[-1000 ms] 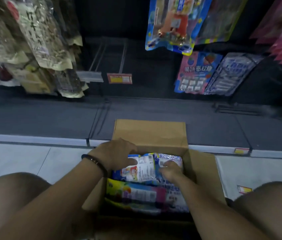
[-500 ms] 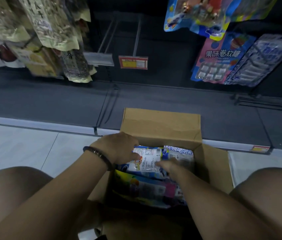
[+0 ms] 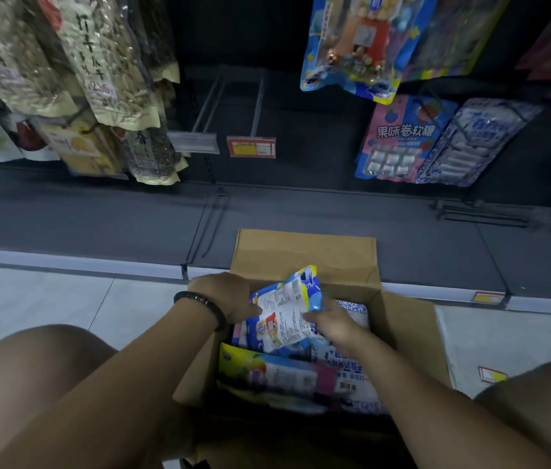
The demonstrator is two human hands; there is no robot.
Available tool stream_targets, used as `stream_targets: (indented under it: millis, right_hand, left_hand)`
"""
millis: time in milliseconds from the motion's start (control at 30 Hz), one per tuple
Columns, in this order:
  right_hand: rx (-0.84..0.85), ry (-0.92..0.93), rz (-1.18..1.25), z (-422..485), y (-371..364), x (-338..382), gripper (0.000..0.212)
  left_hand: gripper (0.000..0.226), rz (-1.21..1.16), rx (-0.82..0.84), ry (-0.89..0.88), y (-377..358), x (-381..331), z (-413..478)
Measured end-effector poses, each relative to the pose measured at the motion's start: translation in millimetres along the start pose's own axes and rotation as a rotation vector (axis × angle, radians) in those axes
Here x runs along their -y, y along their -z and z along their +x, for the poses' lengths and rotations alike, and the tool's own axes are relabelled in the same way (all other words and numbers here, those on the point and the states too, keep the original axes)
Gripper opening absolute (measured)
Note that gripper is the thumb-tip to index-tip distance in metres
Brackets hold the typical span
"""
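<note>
An open cardboard box (image 3: 304, 252) sits on the floor between my knees, filled with several snack packets. A blue and white packet (image 3: 284, 309) with a printed back label is tilted up above the box. My left hand (image 3: 223, 296), with a dark bracelet on its wrist, grips the packet's left edge. My right hand (image 3: 331, 323) grips its right edge. Under it lie a yellow and pink packet (image 3: 277, 377) and blue and white patterned packets (image 3: 355, 309).
A dark bottom shelf (image 3: 98, 225) runs across in front of the box. Above it, two bare display hooks (image 3: 233, 99) carry a red and yellow price tag (image 3: 251, 147). Seed bags (image 3: 104, 62) hang at left, candy packets (image 3: 399, 137) at right. Pale floor tiles lie at both sides.
Both hands have lifted the blue and white packet from flat in the box to tilted up above it. The camera has tipped up a little toward the shelf.
</note>
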State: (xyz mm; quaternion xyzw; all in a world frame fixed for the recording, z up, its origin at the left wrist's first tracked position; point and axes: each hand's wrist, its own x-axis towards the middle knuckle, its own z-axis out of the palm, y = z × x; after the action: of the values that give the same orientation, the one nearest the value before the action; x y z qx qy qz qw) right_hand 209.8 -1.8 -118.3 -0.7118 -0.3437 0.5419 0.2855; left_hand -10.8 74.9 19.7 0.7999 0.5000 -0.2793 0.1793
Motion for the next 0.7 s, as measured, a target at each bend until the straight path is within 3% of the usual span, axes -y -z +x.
stream_targets:
  millis: [133, 300, 433, 533, 600, 700]
  right_hand:
    - [-0.071, 0.206, 0.032, -39.4, 21.8, 32.0, 0.026]
    - [-0.159, 0.452, -0.006, -94.0, 52.2, 62.4, 0.025]
    - [-0.322, 0.637, -0.358, -124.9, 64.3, 66.4, 0.021]
    - [-0.415, 0.861, -0.582, -137.5, 59.7, 63.5, 0.013]
    - [-0.368, 1.023, -0.65, -139.4, 53.5, 57.5, 0.026]
    - [-0.277, 1.061, -0.654, -141.0, 54.4, 48.3, 0.029]
  left_hand:
    - [0.069, -0.249, -0.043, -0.023, 6.9, -6.5, -12.8]
    - [0.057, -0.718, -0.037, -0.042, 20.6, -23.3, -41.6]
    - [0.079, -1.363, 0.204, -0.062, 11.6, -21.7, -44.7]
    - [0.091, -1.633, 0.259, -0.066, 18.8, -26.4, -42.9]
    - [0.081, -1.686, 0.214, -0.064, 22.0, -32.8, -44.3]
    - [0.053, -1.668, 0.139, -0.082, 16.9, -42.5, -46.0]
